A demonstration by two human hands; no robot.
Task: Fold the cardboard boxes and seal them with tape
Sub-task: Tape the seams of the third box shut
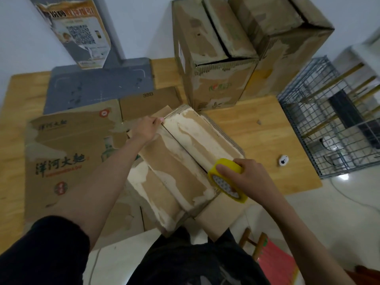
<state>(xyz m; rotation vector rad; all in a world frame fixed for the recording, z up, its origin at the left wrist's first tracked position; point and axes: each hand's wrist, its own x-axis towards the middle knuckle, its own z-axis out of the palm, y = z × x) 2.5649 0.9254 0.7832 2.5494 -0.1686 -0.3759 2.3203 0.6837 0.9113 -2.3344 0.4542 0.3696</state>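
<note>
Cardboard box (181, 161), flaps folded down, lying at the near edge of the wooden table (267, 140), slanting from far centre toward the near right. Left hand (147, 128) pressed against the far end of the flap seam, fingers curled at the edge; whether pinching anything, cannot tell. Right hand (244, 175) clamped on a yellow tape roll (227, 179), held against the near right part of the box top beside the seam. Flattened printed carton (67, 153) spread on the left of the table, touching the box. Two upright taped boxes (216, 58) standing at the far side. Wire rack (333, 120) off the right edge. Small white object (283, 160) on the table, right of the roll.
</note>
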